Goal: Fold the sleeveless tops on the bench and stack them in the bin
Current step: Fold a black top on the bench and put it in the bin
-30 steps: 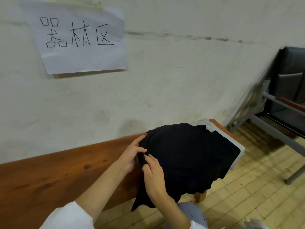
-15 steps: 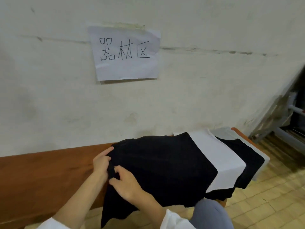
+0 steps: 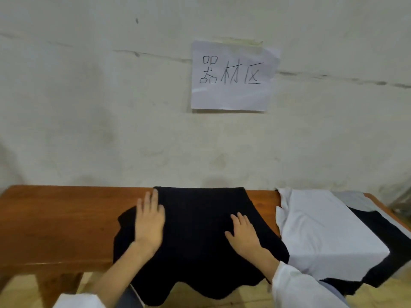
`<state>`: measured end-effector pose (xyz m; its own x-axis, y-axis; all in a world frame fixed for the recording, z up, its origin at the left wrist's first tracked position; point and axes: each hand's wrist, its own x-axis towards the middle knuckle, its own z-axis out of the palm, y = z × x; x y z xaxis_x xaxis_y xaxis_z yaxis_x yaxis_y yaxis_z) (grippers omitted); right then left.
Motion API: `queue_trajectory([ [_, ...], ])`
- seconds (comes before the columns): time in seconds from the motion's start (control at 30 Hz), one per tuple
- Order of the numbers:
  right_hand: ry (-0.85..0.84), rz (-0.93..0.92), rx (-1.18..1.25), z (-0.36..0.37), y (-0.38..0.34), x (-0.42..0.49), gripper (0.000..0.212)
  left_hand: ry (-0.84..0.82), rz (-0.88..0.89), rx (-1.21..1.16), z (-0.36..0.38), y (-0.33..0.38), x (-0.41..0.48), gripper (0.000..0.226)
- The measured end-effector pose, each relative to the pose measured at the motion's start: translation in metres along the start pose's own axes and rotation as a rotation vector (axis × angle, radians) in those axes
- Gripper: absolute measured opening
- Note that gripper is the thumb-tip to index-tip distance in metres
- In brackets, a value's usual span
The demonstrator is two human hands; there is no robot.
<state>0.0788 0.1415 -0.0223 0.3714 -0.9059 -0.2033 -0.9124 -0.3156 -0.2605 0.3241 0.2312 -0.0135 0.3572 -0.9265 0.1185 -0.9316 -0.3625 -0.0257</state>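
Observation:
A black sleeveless top (image 3: 200, 236) lies spread across the wooden bench (image 3: 62, 218), its lower edge hanging over the front. My left hand (image 3: 149, 221) lies flat with straight fingers on the top's left part. My right hand (image 3: 243, 232) lies flat on its right part. To the right a white top (image 3: 322, 232) lies over another black top (image 3: 382, 241) and a grey one (image 3: 353, 196). No bin is in view.
The bench stands against a pale wall with a paper sign (image 3: 232, 76) taped above it. The bench's left half shows bare wood. Yellowish floor tiles (image 3: 255, 294) show below the bench front.
The black top has been pulled left off the pile and laid flat on the bench. Both hands went from pinching its edge to pressing flat on it. The view swung left.

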Motion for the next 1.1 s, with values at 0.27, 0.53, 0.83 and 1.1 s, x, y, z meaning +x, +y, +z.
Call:
queue_trajectory([
  [0.27, 0.025, 0.084, -0.003, 0.014, 0.009, 0.027, 0.102, -0.173, -0.251, -0.234, 0.033, 0.016, -0.017, 0.070],
  [0.53, 0.168, 0.158, -0.084, 0.033, 0.013, 0.013, 0.092, -0.201, -0.067, -0.165, 0.045, -0.001, 0.026, 0.095],
  [0.83, 0.147, 0.207, -0.075, 0.041, 0.011, -0.032, 0.118, -0.184, -0.186, -0.177, 0.040, 0.006, -0.009, 0.081],
  [1.1, 0.150, 0.190, -0.056, 0.042, 0.023, -0.043, 0.105, -0.229, -0.283, -0.185, 0.031, 0.000, -0.026, 0.073],
])
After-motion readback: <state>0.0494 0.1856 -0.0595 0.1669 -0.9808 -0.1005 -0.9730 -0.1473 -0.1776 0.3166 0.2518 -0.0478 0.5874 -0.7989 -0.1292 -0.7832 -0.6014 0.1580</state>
